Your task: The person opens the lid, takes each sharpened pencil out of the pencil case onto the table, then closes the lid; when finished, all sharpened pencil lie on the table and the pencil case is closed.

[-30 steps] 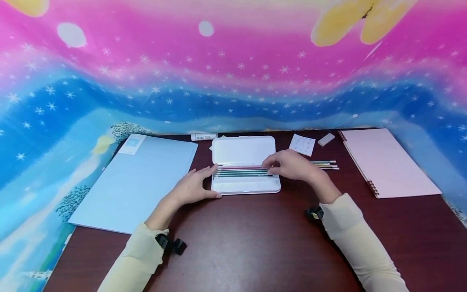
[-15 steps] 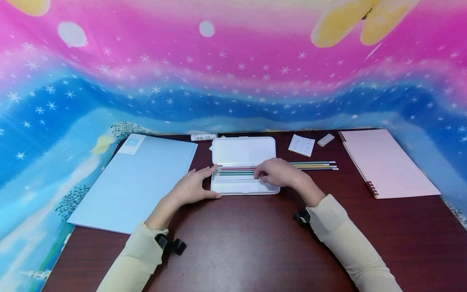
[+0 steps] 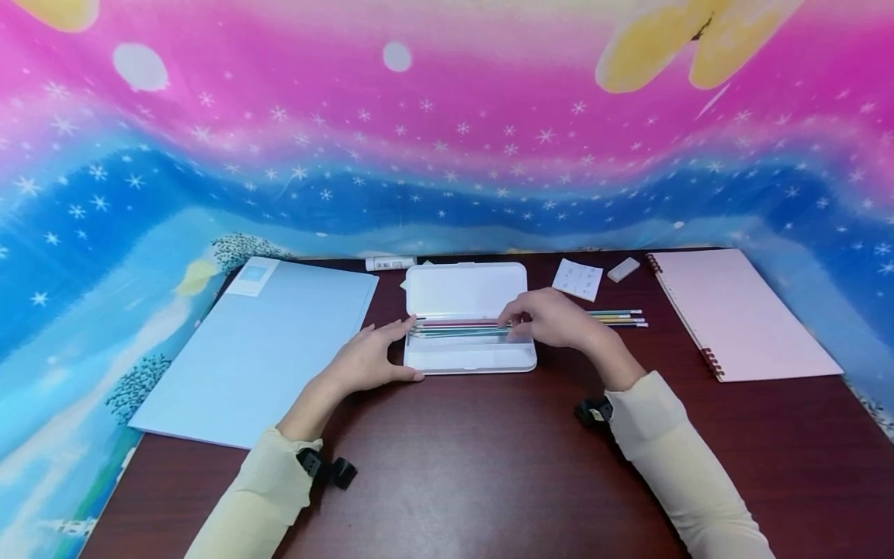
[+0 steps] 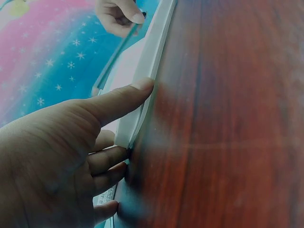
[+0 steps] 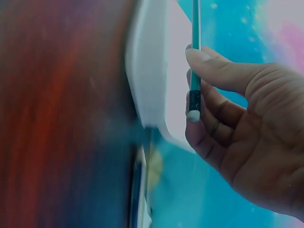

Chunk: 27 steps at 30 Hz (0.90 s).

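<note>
A green pencil (image 5: 195,76) is pinched near its eraser end between thumb and fingers of the right hand (image 3: 553,318), above the right end of the open case (image 3: 468,359). The case's left end is held between the parted thumb and fingers of the left hand (image 3: 366,357). The case is placed by the tabletop's (image 3: 454,466) far edge, flanked by a folder (image 3: 279,349) on the left and loose pencils (image 3: 618,317) on the right.
</note>
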Each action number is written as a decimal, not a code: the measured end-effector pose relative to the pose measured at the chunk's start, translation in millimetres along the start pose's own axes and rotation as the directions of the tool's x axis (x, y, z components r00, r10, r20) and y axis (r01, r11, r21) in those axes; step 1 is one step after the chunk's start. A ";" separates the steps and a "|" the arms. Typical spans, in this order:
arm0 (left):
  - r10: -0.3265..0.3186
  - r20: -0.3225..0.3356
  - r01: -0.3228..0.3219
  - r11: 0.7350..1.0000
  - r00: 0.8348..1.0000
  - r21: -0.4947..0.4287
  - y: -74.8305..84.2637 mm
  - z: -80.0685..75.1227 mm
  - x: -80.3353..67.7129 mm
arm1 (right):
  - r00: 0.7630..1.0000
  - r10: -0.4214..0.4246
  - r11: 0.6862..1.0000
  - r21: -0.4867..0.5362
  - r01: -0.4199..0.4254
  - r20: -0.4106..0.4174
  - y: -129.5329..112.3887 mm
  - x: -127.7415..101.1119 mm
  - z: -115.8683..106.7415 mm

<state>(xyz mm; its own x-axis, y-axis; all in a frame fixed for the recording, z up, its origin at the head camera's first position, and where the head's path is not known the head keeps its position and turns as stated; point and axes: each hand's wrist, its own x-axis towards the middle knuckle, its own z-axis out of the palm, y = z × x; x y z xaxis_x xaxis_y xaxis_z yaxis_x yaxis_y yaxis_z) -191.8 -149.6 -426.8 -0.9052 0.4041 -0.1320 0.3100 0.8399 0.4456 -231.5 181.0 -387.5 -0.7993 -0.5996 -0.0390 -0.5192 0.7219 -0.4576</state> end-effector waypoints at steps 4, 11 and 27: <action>0.006 -0.002 -0.006 1.000 1.000 -0.002 0.0 0.2 -0.4 | 0.998 0.007 1.000 -0.015 -0.008 -0.066 14.5 -12.8 -10.2; 0.000 0.000 0.000 1.000 1.000 0.002 -0.6 -0.9 -0.4 | 0.984 0.061 0.997 -0.043 -0.069 -0.165 49.2 -39.0 -24.9; 0.010 -0.005 -0.010 1.000 1.000 -0.002 0.7 -0.6 1.1 | 0.943 0.237 0.971 0.026 -0.238 -0.232 110.8 -95.9 -44.3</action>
<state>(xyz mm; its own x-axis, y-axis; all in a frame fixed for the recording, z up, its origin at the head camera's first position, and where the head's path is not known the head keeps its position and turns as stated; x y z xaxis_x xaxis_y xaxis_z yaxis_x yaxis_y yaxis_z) -192.8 -148.7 -426.1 -0.9034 0.4107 -0.1228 0.3186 0.8349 0.4487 -225.7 333.8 -395.2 -0.9473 -0.3145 0.0605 -0.3063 0.8345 -0.4581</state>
